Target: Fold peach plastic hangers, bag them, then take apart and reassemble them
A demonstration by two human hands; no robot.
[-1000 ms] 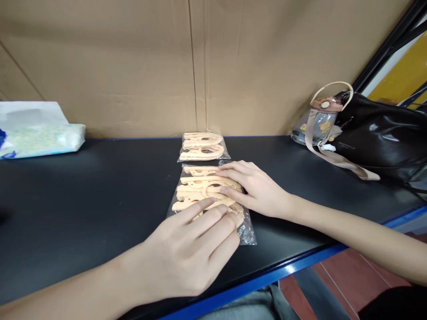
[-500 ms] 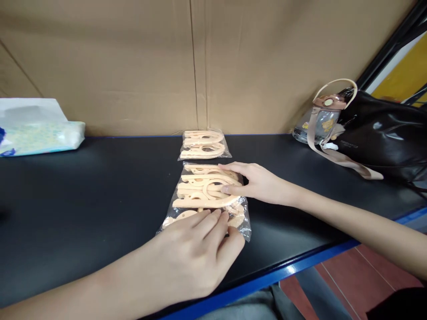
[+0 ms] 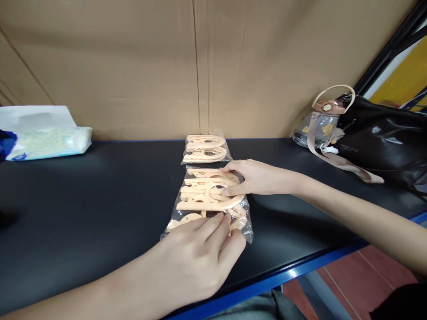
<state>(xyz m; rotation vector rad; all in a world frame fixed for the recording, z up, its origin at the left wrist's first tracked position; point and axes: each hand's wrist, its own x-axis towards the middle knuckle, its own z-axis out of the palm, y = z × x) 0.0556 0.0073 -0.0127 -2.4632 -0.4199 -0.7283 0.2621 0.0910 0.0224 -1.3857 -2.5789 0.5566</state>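
Observation:
A clear plastic bag (image 3: 207, 205) of beige folding hangers lies on the black table in front of me. My left hand (image 3: 203, 251) reaches over its near edge, fingers curled down onto the plastic, fingertips partly hidden. At the bag's right side, my right hand (image 3: 248, 178) grips it, the thumb on top and the forefinger at the far right corner. Just beyond lies a second clear bag (image 3: 206, 149) with the same beige hangers, flat and apart from both hands.
A tissue pack (image 3: 50, 140) lies at the back left. To the back right stand a clear water bottle (image 3: 322, 124) with a strap and a black leather bag (image 3: 383, 138). A cardboard wall (image 3: 133, 71) closes off the back; the table's blue edge (image 3: 290, 273) runs along the front.
The view has shifted slightly, so the table items appear a little lower. Both hands stay on the near bag with almost no movement against it.

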